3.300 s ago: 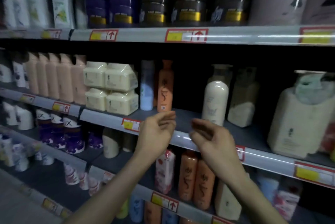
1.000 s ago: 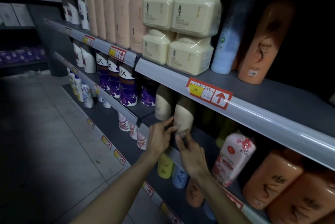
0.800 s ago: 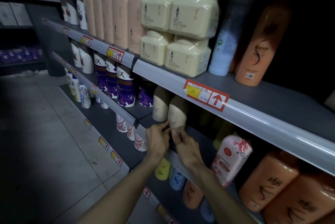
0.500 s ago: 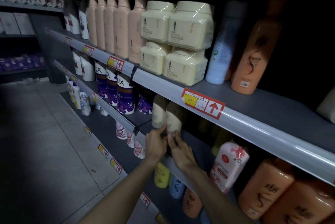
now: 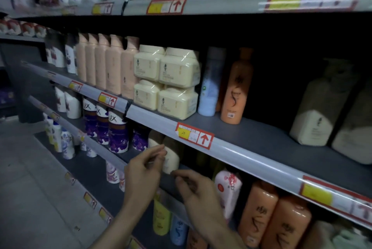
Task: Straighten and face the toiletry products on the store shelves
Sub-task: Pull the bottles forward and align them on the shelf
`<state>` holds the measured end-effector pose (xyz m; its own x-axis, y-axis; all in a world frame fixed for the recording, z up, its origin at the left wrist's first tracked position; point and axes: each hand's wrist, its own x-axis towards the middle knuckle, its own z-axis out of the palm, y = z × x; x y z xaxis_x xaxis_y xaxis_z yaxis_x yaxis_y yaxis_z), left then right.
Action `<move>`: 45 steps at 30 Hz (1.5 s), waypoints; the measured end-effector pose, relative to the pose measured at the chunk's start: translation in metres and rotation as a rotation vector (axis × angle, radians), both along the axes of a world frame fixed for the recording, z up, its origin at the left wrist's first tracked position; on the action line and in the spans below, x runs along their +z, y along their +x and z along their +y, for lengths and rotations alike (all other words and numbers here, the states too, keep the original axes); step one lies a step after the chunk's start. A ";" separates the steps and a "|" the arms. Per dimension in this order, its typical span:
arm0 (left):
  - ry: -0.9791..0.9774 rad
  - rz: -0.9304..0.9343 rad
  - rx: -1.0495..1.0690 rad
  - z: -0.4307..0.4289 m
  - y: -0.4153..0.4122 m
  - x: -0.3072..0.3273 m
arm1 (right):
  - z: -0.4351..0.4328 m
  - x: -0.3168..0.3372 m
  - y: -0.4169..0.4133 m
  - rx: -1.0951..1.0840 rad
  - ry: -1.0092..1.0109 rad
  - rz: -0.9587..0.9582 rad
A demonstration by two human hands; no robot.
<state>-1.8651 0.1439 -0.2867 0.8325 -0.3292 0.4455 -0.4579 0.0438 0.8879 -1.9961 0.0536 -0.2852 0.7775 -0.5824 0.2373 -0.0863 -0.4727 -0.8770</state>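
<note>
A beige bottle (image 5: 172,160) stands at the front of the third shelf, just under the grey price rail (image 5: 241,154). A second beige bottle (image 5: 155,139) stands close to its left. My left hand (image 5: 144,170) hovers at the bottle's left side with its fingers loosely curled and its fingertips at the bottle's edge, holding nothing. My right hand (image 5: 194,190) is lower, in front of the shelf edge below the bottle's base. Its fingers are bent and it holds nothing.
Purple-and-white bottles (image 5: 117,134) line the same shelf to the left. A pink floral pouch (image 5: 228,190) and orange bottles (image 5: 257,214) stand to the right. Stacked cream jars (image 5: 177,87) and an orange bottle (image 5: 234,91) sit on the shelf above. Grey floor (image 5: 30,188) lies left.
Both hands have come off the beige bottle and drawn back toward me. The view has tilted up, so the upper shelves show.
</note>
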 end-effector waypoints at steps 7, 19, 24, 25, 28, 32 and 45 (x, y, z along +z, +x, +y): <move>-0.067 -0.139 -0.159 -0.025 -0.033 0.096 | -0.005 0.092 -0.061 -0.178 -0.174 -0.280; 0.355 -0.066 -0.150 -0.113 -0.015 0.157 | -0.074 0.157 -0.004 -0.181 -0.232 0.242; 0.423 -0.056 -0.149 -0.131 -0.004 0.151 | -0.078 0.166 0.007 -0.182 -0.125 0.235; 0.450 -0.057 -0.144 -0.134 -0.002 0.151 | -0.081 0.166 0.010 -0.178 -0.124 0.246; 0.487 -0.057 -0.132 -0.141 0.004 0.151 | -0.091 0.165 0.020 -0.183 -0.123 0.261; 0.472 -0.024 -0.122 -0.144 0.009 0.150 | -0.106 0.158 0.038 -0.197 -0.101 0.281; 0.573 -0.080 -0.273 -0.104 0.021 0.154 | -0.118 0.151 0.021 -0.085 -0.141 0.222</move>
